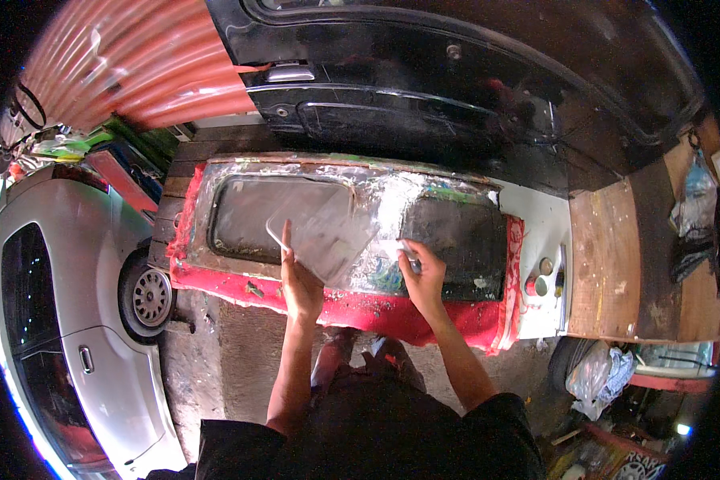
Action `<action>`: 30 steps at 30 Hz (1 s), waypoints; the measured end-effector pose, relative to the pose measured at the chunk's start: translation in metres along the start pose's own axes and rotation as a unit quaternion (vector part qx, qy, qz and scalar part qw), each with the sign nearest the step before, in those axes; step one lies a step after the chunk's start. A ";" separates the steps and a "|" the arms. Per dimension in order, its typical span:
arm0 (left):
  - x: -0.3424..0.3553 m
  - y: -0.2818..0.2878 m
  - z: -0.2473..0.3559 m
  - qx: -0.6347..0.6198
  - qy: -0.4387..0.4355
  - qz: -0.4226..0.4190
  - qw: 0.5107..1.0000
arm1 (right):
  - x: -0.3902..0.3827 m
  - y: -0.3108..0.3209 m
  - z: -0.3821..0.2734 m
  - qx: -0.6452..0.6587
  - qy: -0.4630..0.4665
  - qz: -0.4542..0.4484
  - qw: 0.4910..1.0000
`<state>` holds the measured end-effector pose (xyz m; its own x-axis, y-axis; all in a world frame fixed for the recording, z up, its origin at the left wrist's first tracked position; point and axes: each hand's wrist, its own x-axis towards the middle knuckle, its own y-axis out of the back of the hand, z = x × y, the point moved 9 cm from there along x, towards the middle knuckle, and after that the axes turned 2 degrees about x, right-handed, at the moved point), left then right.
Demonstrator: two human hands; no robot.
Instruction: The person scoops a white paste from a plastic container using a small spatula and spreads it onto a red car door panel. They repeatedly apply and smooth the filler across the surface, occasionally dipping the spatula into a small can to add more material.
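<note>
A greyish, see-through flat pane (328, 240), glass or plastic, is tilted above a worn metal panel with two dark recessed areas (380, 188). My left hand (300, 292) grips the pane's near left side, with a finger stretched up along its edge. At the pane's right corner, my right hand (424, 276) pinches a small white piece (390, 246); its exact kind is not clear. Fingers are curled around the piece and partly hide it. Patches of white, green and blue mark the panel's surface.
Red cloth (368, 314) lies under the panel. Small round tins (541, 286) and a long thin tool (561, 284) sit on the bench to the right. A big black vehicle panel (392, 88) stands behind. A silver car (80, 296) is at left, plastic bags (596, 376) at lower right.
</note>
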<state>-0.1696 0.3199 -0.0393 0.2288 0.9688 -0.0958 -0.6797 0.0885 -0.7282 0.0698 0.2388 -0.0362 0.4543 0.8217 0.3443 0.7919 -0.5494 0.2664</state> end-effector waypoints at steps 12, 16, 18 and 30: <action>-0.022 -0.032 0.023 -0.014 0.053 -0.077 0.996 | -0.010 -0.013 -0.045 0.217 -0.137 -0.015 0.967; -0.024 -0.028 0.022 -0.008 0.061 -0.075 0.995 | -0.020 -0.017 -0.054 0.203 -0.119 -0.019 0.972; -0.022 -0.018 0.018 0.001 0.060 -0.069 0.996 | -0.023 -0.020 -0.056 0.190 -0.125 -0.016 0.974; -0.039 -0.041 0.036 0.022 0.038 -0.092 0.995 | -0.039 -0.037 -0.064 0.186 -0.104 0.030 0.976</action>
<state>-0.1763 0.2868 0.0189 0.4024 0.9153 -0.0165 -0.6508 0.2733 -0.7084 -0.0032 0.2176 -0.0017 0.5472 0.8236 0.1490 0.8370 -0.5364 -0.1085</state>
